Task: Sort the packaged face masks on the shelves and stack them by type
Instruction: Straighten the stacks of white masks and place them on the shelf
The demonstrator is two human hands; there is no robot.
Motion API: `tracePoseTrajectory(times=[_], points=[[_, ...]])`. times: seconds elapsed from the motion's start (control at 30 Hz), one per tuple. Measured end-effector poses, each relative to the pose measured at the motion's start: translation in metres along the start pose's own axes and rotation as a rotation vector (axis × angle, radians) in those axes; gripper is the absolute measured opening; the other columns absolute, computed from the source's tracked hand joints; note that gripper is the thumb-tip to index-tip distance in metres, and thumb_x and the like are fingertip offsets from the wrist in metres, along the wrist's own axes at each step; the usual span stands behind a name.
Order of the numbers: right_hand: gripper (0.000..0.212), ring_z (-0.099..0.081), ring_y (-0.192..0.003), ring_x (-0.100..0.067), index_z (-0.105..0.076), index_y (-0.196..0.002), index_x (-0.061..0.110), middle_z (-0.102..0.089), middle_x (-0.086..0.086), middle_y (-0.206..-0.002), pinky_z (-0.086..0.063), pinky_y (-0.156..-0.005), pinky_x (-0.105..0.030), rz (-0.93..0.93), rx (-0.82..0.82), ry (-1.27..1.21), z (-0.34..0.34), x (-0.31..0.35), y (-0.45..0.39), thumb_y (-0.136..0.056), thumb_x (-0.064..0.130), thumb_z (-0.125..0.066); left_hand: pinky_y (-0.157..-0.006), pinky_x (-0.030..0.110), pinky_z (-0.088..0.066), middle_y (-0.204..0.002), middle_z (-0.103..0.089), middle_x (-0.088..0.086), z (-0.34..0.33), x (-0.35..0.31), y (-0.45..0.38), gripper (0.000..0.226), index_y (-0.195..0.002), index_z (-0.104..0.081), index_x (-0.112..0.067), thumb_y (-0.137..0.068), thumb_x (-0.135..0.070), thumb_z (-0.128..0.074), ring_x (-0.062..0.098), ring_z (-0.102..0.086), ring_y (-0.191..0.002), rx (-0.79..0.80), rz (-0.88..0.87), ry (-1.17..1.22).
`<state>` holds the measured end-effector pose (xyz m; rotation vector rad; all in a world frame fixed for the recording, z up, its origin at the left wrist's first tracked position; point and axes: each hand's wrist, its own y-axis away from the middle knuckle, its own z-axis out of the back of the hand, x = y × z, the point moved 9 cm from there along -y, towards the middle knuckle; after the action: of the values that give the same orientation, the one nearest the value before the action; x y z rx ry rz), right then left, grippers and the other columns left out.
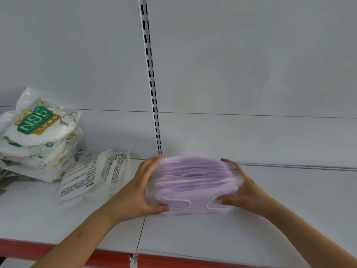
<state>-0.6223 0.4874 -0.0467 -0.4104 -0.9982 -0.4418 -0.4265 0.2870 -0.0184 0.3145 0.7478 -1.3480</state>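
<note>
Spanning between left hand and right hand; purple mask stack, seemingly shelf-borne.

Two hands in view, left hand and right hand, both on one stack of purple masks, too many thin layers to count. One pile of N95 packs at far left, number unclear, plus two white packs leaning beside it.
</note>
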Motion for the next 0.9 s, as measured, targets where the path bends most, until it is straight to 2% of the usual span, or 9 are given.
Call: tracePoseTrajectory(times=[0.07,0.13,0.23,0.33,0.47,0.63,0.7,0.8,0.9], points=[[0.101,-0.059,-0.123,-0.011,-0.041,-0.141,0.031,-0.063,0.012,-0.131,-0.044,-0.108,-0.031,-0.009,0.005,0.004,-0.001,0.000,-0.001,-0.057,0.048,-0.094,-0.106,0.016,-0.041,-0.161,-0.007,-0.031,-0.003,0.016,-0.004,0.143,-0.148,0.020,-0.061,-0.060,-0.058,-0.092,-0.009,-0.041,-0.133,0.011,0.100,0.100],[0.098,-0.059,-0.124,-0.012,-0.043,-0.140,0.030,-0.064,0.009,-0.130,-0.044,-0.108,-0.033,-0.036,0.020,-0.005,-0.005,-0.001,-0.002,-0.058,0.047,-0.093,-0.109,0.015,-0.038,-0.156,-0.027,-0.029,-0.012,0.030,-0.009,0.146,-0.148,0.021,-0.061,-0.056,-0.061,-0.092,-0.010,-0.043,-0.133,0.054,0.127,0.170],[0.103,-0.055,-0.128,-0.009,-0.043,-0.143,0.021,-0.061,0.013,-0.134,-0.041,-0.110,-0.029,-0.059,0.050,0.005,-0.012,0.002,-0.004,-0.057,0.052,-0.092,-0.116,0.026,-0.037,-0.141,-0.046,-0.028,-0.021,0.034,-0.017,0.117,-0.142,-0.021,-0.069,-0.050,-0.066,-0.092,-0.004,-0.044,-0.134,0.095,0.143,0.175],[0.094,-0.059,-0.121,-0.003,-0.057,-0.131,0.018,-0.066,0.019,-0.124,-0.045,-0.105,-0.027,-0.107,0.035,0.031,-0.014,-0.001,-0.005,-0.054,0.061,-0.089,-0.101,0.014,-0.046,-0.121,-0.064,-0.035,-0.023,0.026,-0.028,0.074,-0.119,-0.059,-0.061,-0.061,-0.031,-0.095,-0.012,-0.058,-0.117,0.157,0.090,0.204],[0.056,-0.064,-0.098,0.007,-0.064,-0.105,0.043,-0.070,0.028,-0.101,-0.050,-0.092,-0.024,-0.209,-0.017,0.073,-0.006,-0.007,0.006,-0.058,0.045,-0.093,-0.094,0.007,-0.046,-0.118,-0.065,-0.037,-0.026,0.027,-0.043,0.064,-0.121,-0.064,-0.040,-0.064,-0.042,-0.094,-0.013,-0.060,-0.112,0.253,0.093,0.184],[0.029,-0.069,-0.097,-0.001,-0.074,-0.096,0.026,-0.076,0.014,-0.096,-0.052,-0.091,-0.022,-0.247,-0.207,-0.109,0.046,0.004,0.048,-0.071,0.030,-0.087,-0.073,0.000,-0.046,-0.092,-0.073,-0.033,-0.047,-0.007,-0.059,0.038,-0.088,-0.076,-0.056,-0.055,-0.049,-0.093,-0.015,-0.067,-0.090,0.197,0.190,0.345],[0.033,-0.069,-0.105,-0.006,-0.073,-0.106,0.018,-0.076,0.007,-0.103,-0.050,-0.094,-0.023,-0.222,-0.199,-0.175,0.076,0.009,0.072,-0.077,0.027,-0.083,-0.069,0.001,-0.047,-0.089,-0.074,-0.032,-0.067,-0.042,-0.073,0.041,-0.092,-0.075,-0.045,-0.056,-0.048,-0.095,-0.015,-0.067,-0.087,0.238,0.162,0.425],[0.046,-0.066,-0.115,-0.017,-0.063,-0.126,0.012,-0.072,-0.003,-0.118,-0.051,-0.098,-0.028,-0.202,-0.233,-0.313,0.129,-0.003,0.115,-0.083,0.016,-0.077,-0.072,0.001,-0.046,-0.096,-0.074,-0.031,-0.105,-0.105,-0.098,0.038,-0.108,-0.069,-0.034,-0.079,-0.013,-0.081,-0.016,-0.066,-0.092,0.313,0.143,0.496],[0.041,-0.067,-0.113,-0.026,-0.064,-0.122,0.008,-0.072,-0.011,-0.117,-0.051,-0.098,-0.034,-0.213,-0.343,-0.385,0.185,-0.036,0.163,-0.085,0.020,-0.077,-0.082,0.006,-0.049,-0.114,-0.075,-0.017,-0.163,-0.165,-0.123,0.042,-0.120,-0.072,-0.025,-0.079,-0.033,-0.077,-0.002,-0.067,-0.110,0.392,0.082,0.552]])
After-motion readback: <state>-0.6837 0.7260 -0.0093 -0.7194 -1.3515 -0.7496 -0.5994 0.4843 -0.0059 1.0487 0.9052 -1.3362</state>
